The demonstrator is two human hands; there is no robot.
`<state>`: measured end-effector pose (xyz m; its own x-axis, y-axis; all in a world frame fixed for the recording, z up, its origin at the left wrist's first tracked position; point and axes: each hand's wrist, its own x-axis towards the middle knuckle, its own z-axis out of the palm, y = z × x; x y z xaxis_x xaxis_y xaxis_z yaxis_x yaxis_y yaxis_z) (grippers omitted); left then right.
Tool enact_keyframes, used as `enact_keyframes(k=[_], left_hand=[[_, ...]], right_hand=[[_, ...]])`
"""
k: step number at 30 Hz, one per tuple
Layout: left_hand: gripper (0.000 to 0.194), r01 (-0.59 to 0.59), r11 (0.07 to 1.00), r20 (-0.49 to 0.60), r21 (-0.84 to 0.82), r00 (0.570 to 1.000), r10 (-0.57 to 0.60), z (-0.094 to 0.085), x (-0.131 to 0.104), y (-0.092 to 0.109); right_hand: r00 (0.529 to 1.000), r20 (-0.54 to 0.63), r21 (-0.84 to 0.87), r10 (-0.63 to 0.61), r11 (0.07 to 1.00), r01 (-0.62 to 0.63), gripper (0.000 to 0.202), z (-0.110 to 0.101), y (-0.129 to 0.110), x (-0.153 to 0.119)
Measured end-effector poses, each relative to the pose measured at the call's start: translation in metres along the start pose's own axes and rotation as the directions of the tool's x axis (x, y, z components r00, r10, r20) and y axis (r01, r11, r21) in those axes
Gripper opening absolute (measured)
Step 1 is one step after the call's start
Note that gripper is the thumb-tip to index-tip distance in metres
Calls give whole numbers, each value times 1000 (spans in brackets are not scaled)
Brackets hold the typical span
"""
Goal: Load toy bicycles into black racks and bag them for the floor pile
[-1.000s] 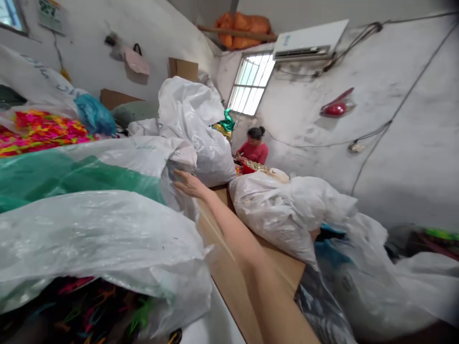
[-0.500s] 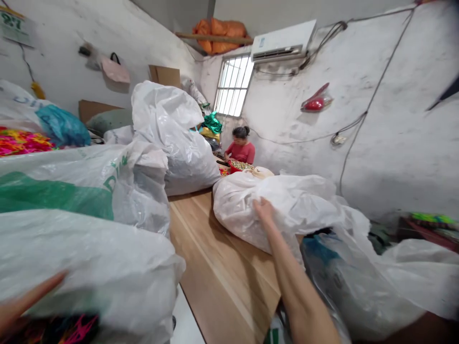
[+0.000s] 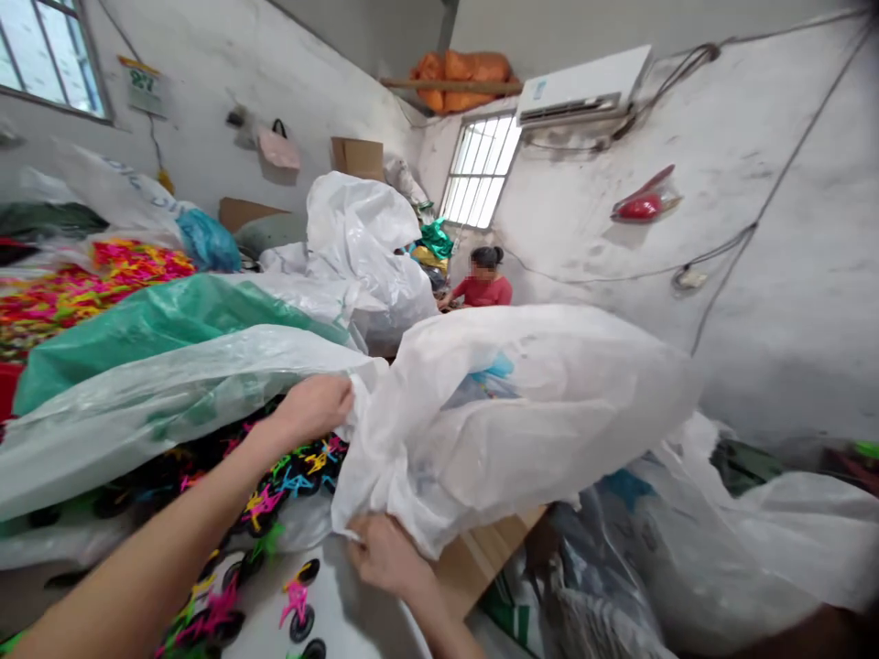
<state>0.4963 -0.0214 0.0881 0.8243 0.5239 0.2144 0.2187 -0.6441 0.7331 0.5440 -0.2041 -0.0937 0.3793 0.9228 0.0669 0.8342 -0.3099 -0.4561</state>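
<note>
A large white plastic sack [image 3: 549,412] bulges across the middle, with a blue patch showing through it. My left hand [image 3: 320,403] is closed on the sack's upper left edge. Lower down, my right hand [image 3: 388,549] grips the bottom of the same edge, its fingertips partly under the plastic. Left of the hands, small colourful toy bikes [image 3: 295,476] with black wheels spill from an open white and green sack [image 3: 171,357]. A single pink toy bike [image 3: 297,595] lies on the white surface [image 3: 357,613] near my right hand.
A wooden tabletop [image 3: 481,558] shows below the sack. Another full white sack [image 3: 371,247] stands behind. Bright plastic pieces [image 3: 130,265] are heaped at left. More plastic bags [image 3: 693,540] lie at right. A person in red [image 3: 484,286] sits at the far end.
The view has swung left. My left hand has come across to the white sack, and my right hand has moved down and left. The sack has been pulled nearer and spread open over the table.
</note>
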Motion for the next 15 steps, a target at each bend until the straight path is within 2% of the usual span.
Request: enact_keyframes(k=[1,2,3,4,5,6,7,8,9,11,12,14,15], left_hand=[[18,-131,989,114,68,986,123,5,-23,15],[19,-275,960,268,50,930,252,14,-41,30],[23,-391,919,393,-47,839,377,26,-50,43],[34,-472,873,427,-120,769,475,42,-50,53],[44,-515,848,412,-121,751,516,59,-41,59],[52,-505,860,362,-76,790,496,77,-25,61],[60,-405,914,301,-3,871,387,95,-3,59],[69,-227,973,229,52,951,209,110,22,54],[80,-94,994,168,62,982,82,124,47,46],[101,53,997,109,49,992,-58,144,87,28],[108,67,997,111,29,991,-70,152,101,19],[116,71,997,140,-4,988,-70,165,117,8],[116,82,997,154,-16,985,-78,171,120,5]], right_hand=[[1000,-12,-45,0,999,0,20,7,-2,2],[1000,-24,-76,0,997,-1,26,12,-4,3],[1000,-29,-95,1,995,-4,31,17,-6,1],[1000,-15,-108,3,994,-4,34,19,-8,-4],[1000,16,-117,2,993,0,35,18,-11,-10],[998,57,-122,-4,992,11,37,12,-14,-18],[995,97,-113,-24,993,35,38,0,-17,-28],[990,128,-83,-57,994,68,40,-17,-20,-37],[986,132,-30,-99,994,104,39,-40,-23,-45],[983,21,97,-182,979,179,32,-99,-27,-52],[978,-76,134,-194,970,203,27,-129,-27,-49],[946,-277,35,-171,982,187,29,-176,-18,-32],[936,-314,-63,-158,987,146,38,-186,-9,-20]])
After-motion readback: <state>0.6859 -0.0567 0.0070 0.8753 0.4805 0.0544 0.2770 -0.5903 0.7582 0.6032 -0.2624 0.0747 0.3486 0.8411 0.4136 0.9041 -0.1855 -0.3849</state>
